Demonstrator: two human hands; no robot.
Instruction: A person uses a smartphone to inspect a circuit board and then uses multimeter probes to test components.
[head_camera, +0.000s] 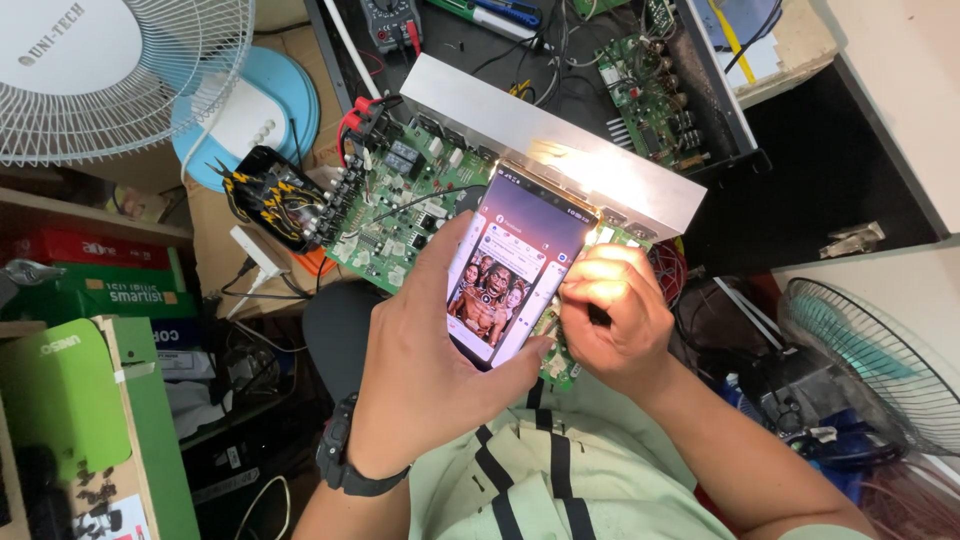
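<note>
Over lap, above green board (400, 215): left hand (430, 370) grips phone (515, 265), fingers wrapped round its edges, lit screen facing up. Right hand (620, 315) curled round thin dark tool (597, 316), tip hidden behind phone, pressed at board's near edge. Metal heatsink (560, 140) runs along board's far side. Fan (110, 70) far left, multimeter (390, 20) at top. Step, by look: working a spot on board under phone's glare. Next move likely needs steady tool tip, phone kept level.
</note>
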